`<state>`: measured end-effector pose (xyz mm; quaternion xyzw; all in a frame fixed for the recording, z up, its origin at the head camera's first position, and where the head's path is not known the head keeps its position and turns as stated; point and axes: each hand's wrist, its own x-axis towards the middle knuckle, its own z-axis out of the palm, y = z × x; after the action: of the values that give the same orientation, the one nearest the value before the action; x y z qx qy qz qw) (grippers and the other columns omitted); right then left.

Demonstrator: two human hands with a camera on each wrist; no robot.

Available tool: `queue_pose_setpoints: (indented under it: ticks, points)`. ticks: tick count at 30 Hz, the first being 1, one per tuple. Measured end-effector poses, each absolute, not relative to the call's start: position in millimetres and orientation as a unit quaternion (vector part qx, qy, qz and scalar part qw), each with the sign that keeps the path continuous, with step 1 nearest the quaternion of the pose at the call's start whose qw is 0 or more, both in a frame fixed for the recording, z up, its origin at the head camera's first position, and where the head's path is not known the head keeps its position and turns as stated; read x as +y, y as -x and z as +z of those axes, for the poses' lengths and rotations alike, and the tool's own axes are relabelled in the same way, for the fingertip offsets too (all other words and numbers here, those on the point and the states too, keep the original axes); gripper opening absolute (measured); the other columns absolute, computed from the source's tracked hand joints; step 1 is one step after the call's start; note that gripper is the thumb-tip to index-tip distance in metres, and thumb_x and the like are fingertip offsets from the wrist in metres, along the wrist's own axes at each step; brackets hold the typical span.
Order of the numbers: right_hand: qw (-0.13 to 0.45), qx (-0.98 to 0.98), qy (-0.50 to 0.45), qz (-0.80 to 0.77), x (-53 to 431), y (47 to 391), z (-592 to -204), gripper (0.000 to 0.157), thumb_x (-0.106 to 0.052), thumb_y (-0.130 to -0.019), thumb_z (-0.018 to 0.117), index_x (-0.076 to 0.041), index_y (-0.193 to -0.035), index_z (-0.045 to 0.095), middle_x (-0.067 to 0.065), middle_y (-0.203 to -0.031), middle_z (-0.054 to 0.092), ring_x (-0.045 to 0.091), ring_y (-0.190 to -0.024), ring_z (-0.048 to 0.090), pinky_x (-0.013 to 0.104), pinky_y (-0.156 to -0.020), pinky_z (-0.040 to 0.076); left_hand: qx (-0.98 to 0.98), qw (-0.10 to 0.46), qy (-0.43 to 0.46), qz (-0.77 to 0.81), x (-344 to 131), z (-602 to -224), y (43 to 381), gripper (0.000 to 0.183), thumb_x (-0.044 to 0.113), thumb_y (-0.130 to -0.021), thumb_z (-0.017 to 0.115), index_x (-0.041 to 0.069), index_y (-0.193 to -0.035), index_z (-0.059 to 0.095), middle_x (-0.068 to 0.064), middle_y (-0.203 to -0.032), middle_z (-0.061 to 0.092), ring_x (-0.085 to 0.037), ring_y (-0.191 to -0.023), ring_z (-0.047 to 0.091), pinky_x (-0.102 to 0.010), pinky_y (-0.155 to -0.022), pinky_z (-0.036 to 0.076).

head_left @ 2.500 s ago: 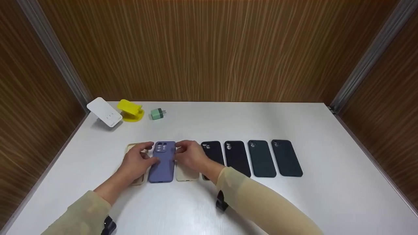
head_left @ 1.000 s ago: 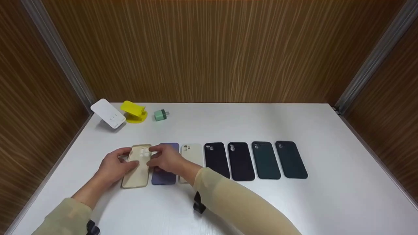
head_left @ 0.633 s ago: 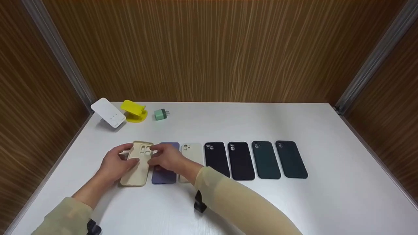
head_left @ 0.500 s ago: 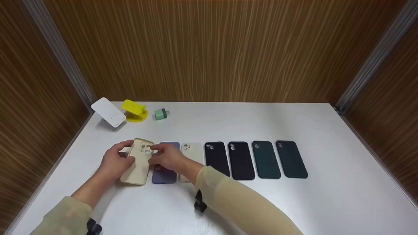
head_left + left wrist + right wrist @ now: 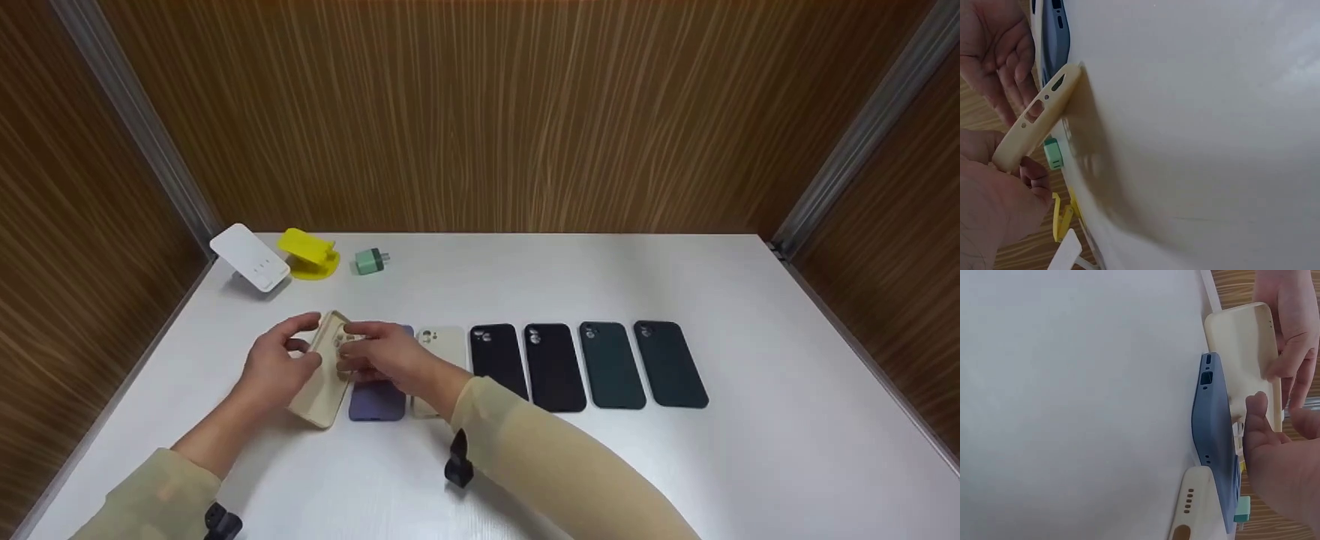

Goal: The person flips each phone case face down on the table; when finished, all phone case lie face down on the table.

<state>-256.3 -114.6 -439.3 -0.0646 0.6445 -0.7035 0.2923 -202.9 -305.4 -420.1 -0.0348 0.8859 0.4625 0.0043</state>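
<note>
A beige phone case [image 5: 324, 401] is tipped up at the left end of a row, its left side raised and its hollow inside showing. My left hand [image 5: 281, 367] grips its raised left edge, thumb on the inside and fingers behind. My right hand [image 5: 394, 358] is over the case's upper right part, fingers extended and relaxed, fingertips overlapping its camera cutouts. In the left wrist view the beige case's end stands aslant above its shadow. Under the right hand lies a purple phone case [image 5: 377, 401], partly hidden; it looks blue in the right wrist view.
Rightward the row continues with an off-white case [image 5: 442, 341], two black cases [image 5: 499, 360] and two dark green cases [image 5: 611, 365]. Behind stand a white phone stand [image 5: 250, 257], a yellow stand [image 5: 307, 251] and a green charger plug [image 5: 368, 261]. Wood-grain panels [image 5: 480, 112] enclose the white table.
Both hands moved left from the purple case to the beige one. The beige case lay flat; its left side has since risen with my left hand, while the right hand stayed nearly in place.
</note>
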Motion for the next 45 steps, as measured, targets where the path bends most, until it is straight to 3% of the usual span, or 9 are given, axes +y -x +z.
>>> queue_pose_setpoints:
  ticks: [7, 12, 22, 31, 36, 45]
  points:
    - [0.326, 0.569, 0.062, -0.753, -107, 259, -441, 0.047, -0.010, -0.106, 0.062, -0.006, -0.153, 0.056, 0.014, -0.116, 0.077, 0.029, -0.111, 0.074, 0.039, -0.093, 0.061, 0.847, 0.019, 0.005, 0.531, -299, -415, 202, 0.061, 0.009, -0.104, 0.060, 0.004, -0.162, 0.040, -0.022, -0.154, 0.054, -0.034, -0.133, 0.057, -0.016, -0.090, 0.050]
    - [0.321, 0.570, 0.074, -0.752, -104, 258, -442, 0.043, -0.014, -0.107, 0.064, -0.009, -0.149, 0.060, 0.012, -0.117, 0.077, 0.030, -0.112, 0.074, 0.040, -0.090, 0.062, 0.827, 0.035, -0.006, 0.561, -298, -419, 200, 0.057, 0.008, -0.107, 0.053, 0.003, -0.162, 0.039, -0.022, -0.154, 0.055, -0.031, -0.135, 0.058, -0.024, -0.093, 0.055]
    - [0.290, 0.619, 0.067, -0.727, -98, 256, -443, 0.045, -0.017, -0.098, 0.077, -0.013, -0.141, 0.067, 0.009, -0.105, 0.079, 0.019, -0.089, 0.076, 0.031, -0.076, 0.062, 0.840, 0.045, -0.028, 0.540, -291, -428, 202, 0.059, 0.012, -0.106, 0.062, 0.001, -0.160, 0.041, -0.021, -0.153, 0.055, -0.031, -0.127, 0.060, -0.030, -0.086, 0.057]
    - [0.276, 0.603, 0.051, -0.746, -94, 258, -443, 0.049, -0.010, -0.095, 0.074, -0.014, -0.143, 0.065, 0.010, -0.110, 0.077, 0.016, -0.083, 0.071, 0.026, -0.069, 0.060, 0.842, 0.066, 0.022, 0.535, -297, -434, 206, 0.067, 0.024, -0.104, 0.069, 0.002, -0.160, 0.041, -0.028, -0.155, 0.046, -0.041, -0.136, 0.055, -0.034, -0.087, 0.060]
    - [0.273, 0.596, 0.038, -0.755, -95, 258, -443, 0.049, -0.010, -0.097, 0.074, -0.015, -0.145, 0.065, 0.011, -0.111, 0.077, 0.017, -0.081, 0.070, 0.026, -0.070, 0.061, 0.843, 0.076, 0.042, 0.531, -302, -437, 210, 0.071, 0.029, -0.103, 0.071, 0.003, -0.161, 0.041, -0.028, -0.154, 0.050, -0.036, -0.127, 0.059, -0.030, -0.080, 0.058]
    - [0.175, 0.722, 0.024, -0.669, -112, 252, -440, 0.046, -0.006, -0.093, 0.081, -0.011, -0.137, 0.071, 0.002, -0.093, 0.075, 0.016, -0.077, 0.074, 0.029, -0.067, 0.062, 0.875, 0.036, 0.055, 0.481, -314, -437, 212, 0.071, 0.031, -0.101, 0.073, 0.004, -0.160, 0.044, -0.025, -0.149, 0.054, -0.037, -0.127, 0.060, -0.021, -0.088, 0.053]
